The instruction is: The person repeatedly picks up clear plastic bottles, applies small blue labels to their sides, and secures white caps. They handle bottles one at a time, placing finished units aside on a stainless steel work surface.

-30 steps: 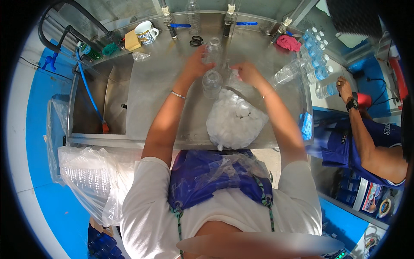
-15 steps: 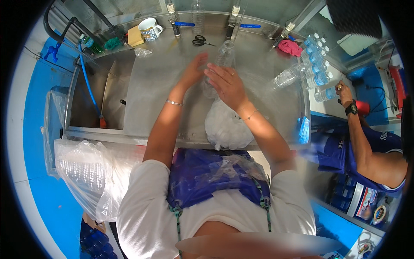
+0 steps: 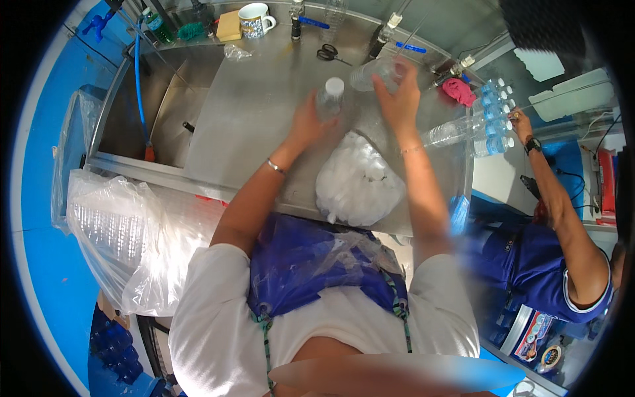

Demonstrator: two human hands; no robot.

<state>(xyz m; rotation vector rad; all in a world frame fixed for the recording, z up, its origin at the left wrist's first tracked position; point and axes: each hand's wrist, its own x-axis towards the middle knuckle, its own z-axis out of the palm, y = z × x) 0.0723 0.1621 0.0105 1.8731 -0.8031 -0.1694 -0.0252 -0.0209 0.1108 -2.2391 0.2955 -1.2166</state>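
My left hand (image 3: 305,126) is wrapped round a clear plastic bottle (image 3: 330,100) with a white cap, held tilted over the steel counter. To its right, my right hand (image 3: 401,99) grips a second clear plastic bottle (image 3: 368,75), which leans sideways; its neck is hidden by my fingers. Between my forearms, near the counter's front edge, sits a clear plastic bag (image 3: 357,188) full of small white pieces that look like caps.
A steel sink (image 3: 159,106) with a blue hose is at the left. Scissors (image 3: 331,54), a mug (image 3: 255,21) and a pink cloth (image 3: 458,92) lie toward the back. Several capped bottles (image 3: 493,126) stand at the right, where a co-worker's hand (image 3: 521,126) reaches in.
My hands have parted from close together, and each now holds a bottle. The view has shifted. The co-worker's hand has moved to the far side of the row of bottles.
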